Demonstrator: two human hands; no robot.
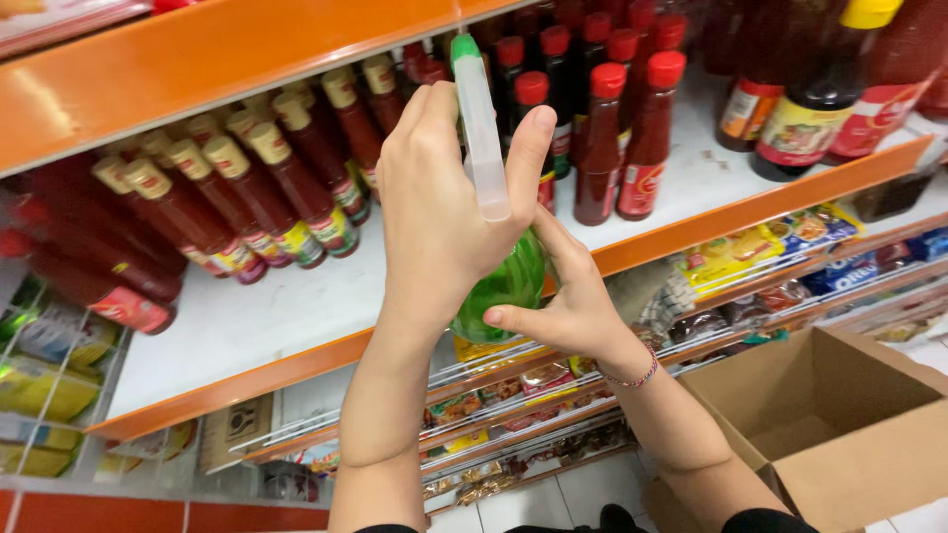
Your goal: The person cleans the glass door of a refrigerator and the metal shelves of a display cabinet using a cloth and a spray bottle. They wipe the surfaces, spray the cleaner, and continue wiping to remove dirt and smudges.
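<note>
My left hand [439,212] is wrapped around the top of a green spray bottle [509,286], with the thumb along its pale trigger head [479,123]. My right hand [563,306] cups the bottle's round green body from below and the right. Both hands hold it in front of a white store shelf [267,316]. Rows of red sauce bottles with yellow caps [247,188] stand to the left of the hands. More sauce bottles with red caps [622,118] stand just behind and to the right.
Orange shelf edges [750,207] run above and below the sauce row. Larger dark bottles [810,89] stand at the far right. Lower wire racks hold snack packets [760,252]. An open cardboard box [839,424] sits on the tiled floor at the lower right.
</note>
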